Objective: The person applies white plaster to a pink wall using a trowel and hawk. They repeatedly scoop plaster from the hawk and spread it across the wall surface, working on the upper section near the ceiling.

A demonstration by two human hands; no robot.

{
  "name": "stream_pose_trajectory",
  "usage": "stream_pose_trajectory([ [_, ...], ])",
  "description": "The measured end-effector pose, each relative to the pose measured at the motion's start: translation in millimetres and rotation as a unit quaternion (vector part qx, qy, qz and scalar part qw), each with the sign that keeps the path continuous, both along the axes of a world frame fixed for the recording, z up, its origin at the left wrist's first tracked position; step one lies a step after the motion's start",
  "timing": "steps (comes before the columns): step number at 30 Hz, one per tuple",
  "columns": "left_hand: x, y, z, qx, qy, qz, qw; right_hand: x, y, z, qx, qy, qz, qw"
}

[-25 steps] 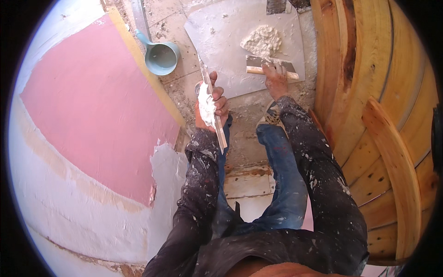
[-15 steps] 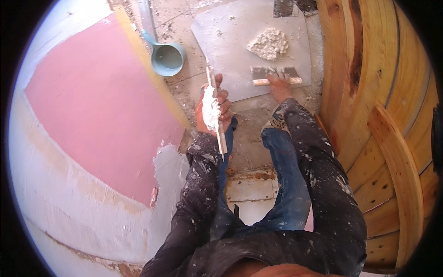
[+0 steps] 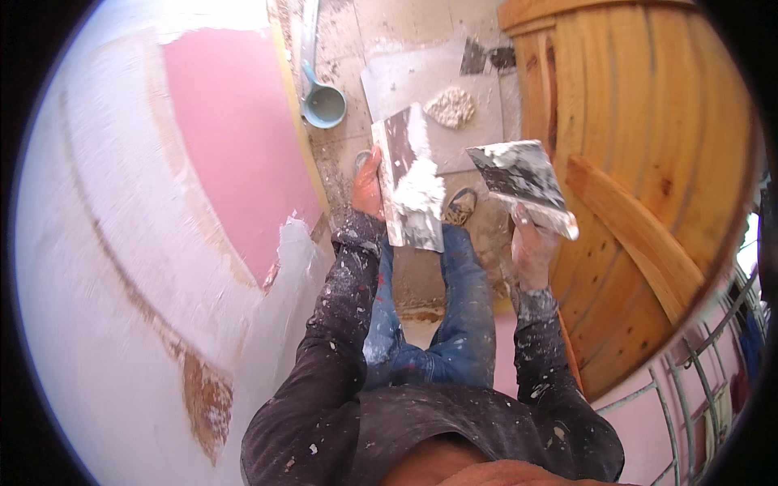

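My left hand (image 3: 368,188) is closed on the wooden edge of a wide putty knife (image 3: 397,150). Its blade lies tilted up, with a thick lump of white plaster (image 3: 419,190) on it. In my right hand (image 3: 533,253) is a second wide putty knife (image 3: 523,174), gripped by its pale wooden back edge, white smears across the dark blade. The two blades are apart, both in front of my legs. Beyond them a mound of plaster (image 3: 450,108) rests on a pale sheet (image 3: 405,73) on the floor.
A light-blue dipper (image 3: 308,77) stands left of the sheet. Small dark blades (image 3: 473,57) lie at its far edge. A pink and white wall (image 3: 235,130) runs along my left, with a plaster patch (image 3: 296,251). To my right are wooden planking (image 3: 632,105) and metal bars (image 3: 664,413).
My right hand has lifted its putty knife off the sheet and drawn it back toward me. The left putty knife has turned from edge-on to show its loaded face. My view has shifted.
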State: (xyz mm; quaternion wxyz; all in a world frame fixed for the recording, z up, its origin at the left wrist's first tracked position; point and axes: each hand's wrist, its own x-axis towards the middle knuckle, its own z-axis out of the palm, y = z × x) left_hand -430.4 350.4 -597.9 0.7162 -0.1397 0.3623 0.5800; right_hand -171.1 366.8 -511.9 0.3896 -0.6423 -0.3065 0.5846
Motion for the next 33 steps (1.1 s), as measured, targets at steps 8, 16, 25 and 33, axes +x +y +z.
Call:
stream_pose_trajectory([
  [8, 9.5, 34.9, 242.5, 0.146, -0.011, 0.033, 0.989, -28.3, 1.1, 239.4, 0.188, 0.169, -0.081, 0.964],
  [16, -11.9, 47.3, 411.9, 0.26, 0.162, 0.055, 0.95, -19.5, -8.0, 415.6, 0.33, 0.292, -0.006, 0.898],
  [25, -19.4, 27.6, 520.8, 0.415, 0.362, 0.125, 0.825, -41.9, -56.3, 517.1, 0.608, -0.263, 0.295, 0.689],
  [33, -13.5, 15.7, 574.1, 0.459, 0.059, 0.125, 0.878, 50.7, -51.7, 481.1, 0.463, -0.209, 0.155, 0.847],
])
